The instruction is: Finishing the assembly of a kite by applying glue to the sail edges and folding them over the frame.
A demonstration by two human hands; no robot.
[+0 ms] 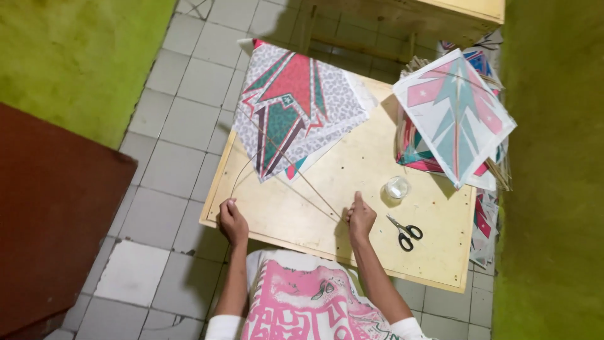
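Note:
A low pale wooden table (352, 182) stands before me. On its far left lies a square paper kite sheet (296, 104) with a red, green and black pattern on grey. My left hand (233, 220) at the table's near left edge pinches the end of a thin bent stick (242, 170) that curves up toward the sheet. A straight thin stick (302, 179) runs from the sheet down to my right hand (360, 217), which is closed on its near end. Both sticks cross under the sheet's lower corner.
Black-handled scissors (406, 233) and a small clear cup (396, 187) lie right of my right hand. A stack of finished kites (456, 113) with sticks sits at the table's right. Grey tiled floor, green walls, a brown panel (50, 214) left, a wooden bench (402, 19) behind.

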